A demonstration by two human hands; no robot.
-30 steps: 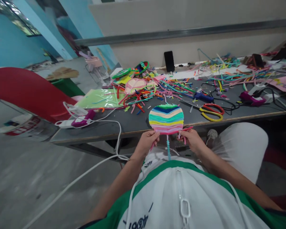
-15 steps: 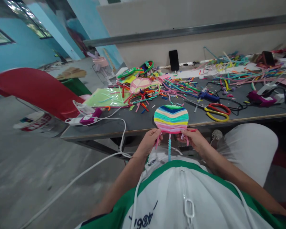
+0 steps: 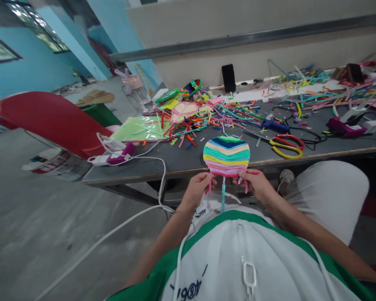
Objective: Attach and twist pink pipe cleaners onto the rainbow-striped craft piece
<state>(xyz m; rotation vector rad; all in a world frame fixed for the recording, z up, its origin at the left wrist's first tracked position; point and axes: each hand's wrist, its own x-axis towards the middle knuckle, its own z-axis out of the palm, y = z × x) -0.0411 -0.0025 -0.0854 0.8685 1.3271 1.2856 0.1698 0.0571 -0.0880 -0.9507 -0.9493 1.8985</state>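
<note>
A round craft piece, covered with striped rows of pipe cleaners in green, blue, peach, teal, yellow and pink, is held at the front edge of the table. My left hand is closed in a pinch on a pink pipe cleaner at the lower left edge of the piece. At its lower right edge, my right hand pinches the pink pipe cleaner there too, its end poking out past my thumb. A twisted teal pipe cleaner stem hangs down between my hands. My lower fingers are partly hidden.
Scissors with red and yellow handles lie right of the piece, near a blue glue gun. Pipe cleaner scraps cover the table's back. A purple glue gun with a white cord lies left. A phone leans upright behind.
Both hands keep their pinch on the piece. It sits almost the same, tipped slightly flatter toward the table. The left fingers have shifted slightly along the lower edge.
</note>
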